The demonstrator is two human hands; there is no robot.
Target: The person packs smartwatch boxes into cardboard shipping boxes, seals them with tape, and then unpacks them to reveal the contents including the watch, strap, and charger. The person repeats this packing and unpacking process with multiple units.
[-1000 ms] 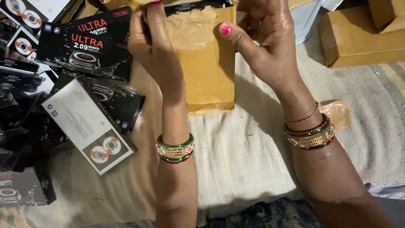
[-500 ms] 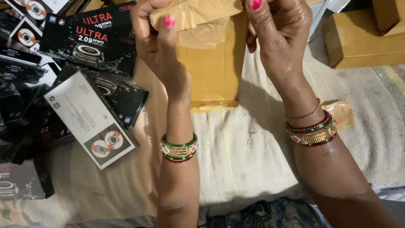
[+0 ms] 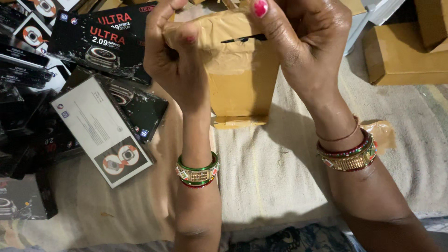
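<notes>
Left of our left hand (image 3: 175,60) lie the black watch boxes (image 3: 100,39) and a white-backed one (image 3: 100,123) on the cloth (image 3: 261,177). A second ago our fingers stood open around the brown taped parcel (image 3: 238,79); now both hands have closed on its upper edge, left fist clenched, right hand (image 3: 303,46) pinching. We judge the wrap is being pulled apart. The parcel, between our hands, looks creased and tape-glossy, with a dark slit near the top.

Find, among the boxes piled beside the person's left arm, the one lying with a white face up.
It is the flat box nearest the left hand's forearm, lying slantwise on the cloth. Its upper face is white with a watch picture; the other boxes show black faces.
</notes>
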